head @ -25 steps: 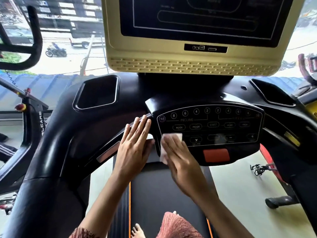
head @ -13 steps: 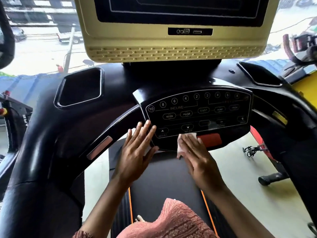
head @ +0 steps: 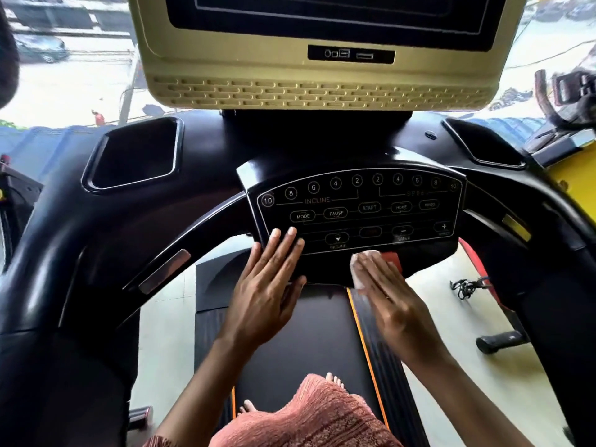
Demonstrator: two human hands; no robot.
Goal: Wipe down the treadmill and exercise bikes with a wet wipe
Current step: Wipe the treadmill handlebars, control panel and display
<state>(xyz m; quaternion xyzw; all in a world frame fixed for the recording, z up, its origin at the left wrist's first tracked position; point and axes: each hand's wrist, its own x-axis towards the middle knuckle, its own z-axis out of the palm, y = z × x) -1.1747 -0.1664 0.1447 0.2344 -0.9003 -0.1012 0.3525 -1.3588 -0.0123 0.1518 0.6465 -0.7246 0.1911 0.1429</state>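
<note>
Street-facing windows point(head: 80, 85) back the treadmill console point(head: 354, 196); left hand point(head: 267, 288) lies flat on its lower-left corner, right hand point(head: 392, 298) presses a wet wipe point(head: 357, 276) to its lower edge, fingers point(head: 285, 245) straight.

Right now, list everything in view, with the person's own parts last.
screen: one, beige housing, top centre
control panel: one, black with white labels, centre
cup holders: two, black, one left, one right of the screen's base
red button: one, red, under the panel, partly behind the wipe
belt: one, black with orange edges, below the panel
cable bundle: one, black, floor at right
wet wipe: one, white, on the panel's lower edge
left hand: flat on the panel's lower left corner
right hand: flat, pressing the wipe
feet: two, bare, on the belt
</note>
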